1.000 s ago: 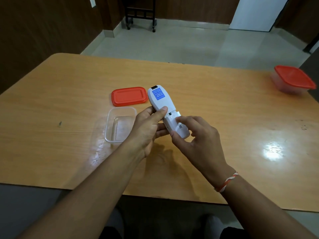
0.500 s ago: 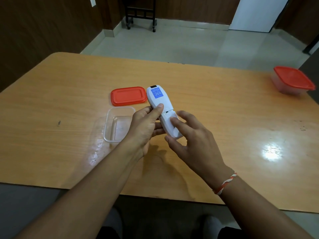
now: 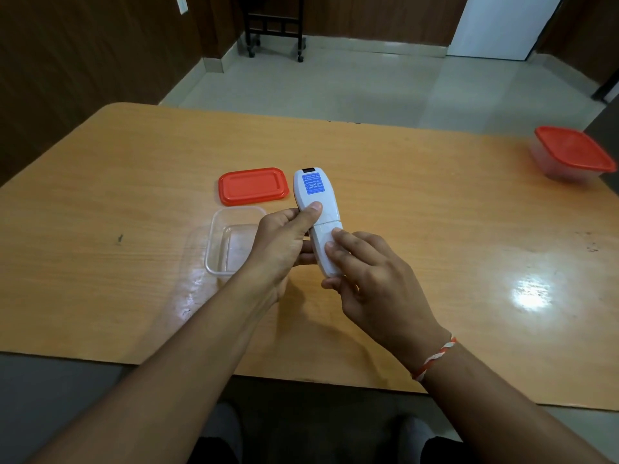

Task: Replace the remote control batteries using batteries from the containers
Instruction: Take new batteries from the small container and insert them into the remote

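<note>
Head view: one white remote (image 3: 316, 209), back side up, blue sticker near top, held above table (image 3: 435, 229) centre. Left hand (image 3: 284, 246) fingers wrapped round remote middle, thumb on back. Right hand (image 3: 365, 283) fingertips pressing battery cover (image 3: 323, 249) at lower end, thumb under. Two containers: one open clear container (image 3: 224, 246) just left of hands, its loose red lid (image 3: 253, 185) beyond; one lidded container (image 3: 569, 154) far right, well apart. No batteries visible. One woven bracelet (image 3: 433, 358) on right wrist.

Head cam, looking fwd/down, close over table (image 3: 435, 202).

blue sticker (image 3: 314, 184) on remote (image 3: 318, 209), print too small to read
</note>
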